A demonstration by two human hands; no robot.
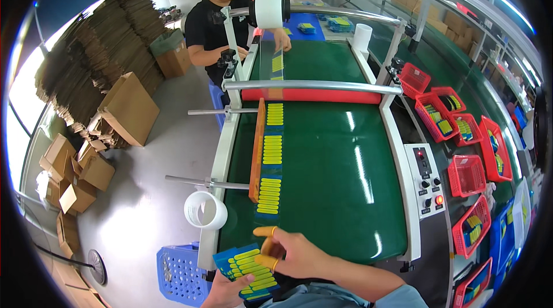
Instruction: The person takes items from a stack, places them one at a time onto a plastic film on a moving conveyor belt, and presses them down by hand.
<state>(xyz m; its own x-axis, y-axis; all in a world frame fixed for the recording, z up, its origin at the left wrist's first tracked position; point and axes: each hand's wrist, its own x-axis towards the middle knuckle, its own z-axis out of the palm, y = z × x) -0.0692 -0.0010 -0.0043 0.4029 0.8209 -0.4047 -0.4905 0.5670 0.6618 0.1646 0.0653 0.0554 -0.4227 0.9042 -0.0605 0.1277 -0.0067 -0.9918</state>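
Observation:
My left hand (223,292), at the lower edge, is closed on a fanned stack of blue cards with yellow strips (246,270). My right hand (291,253) is just right of the stack, yellow finger cots on its fingertips. Its index finger and thumb are spread with nothing visible between them, and the thumb tip lies at the stack's edge. Ahead, several similar cards (272,150) lie in a line on the green conveyor belt (328,164), alongside an orange guide bar (257,152). The line runs up to a red roller (311,95).
A co-worker (222,37) stands at the far left of the belt, one hand at a card strip. White frame rails edge the belt. A control box (425,181) and red baskets (466,175) stand on the right. A blue stool (183,276) and cardboard boxes (129,109) are left.

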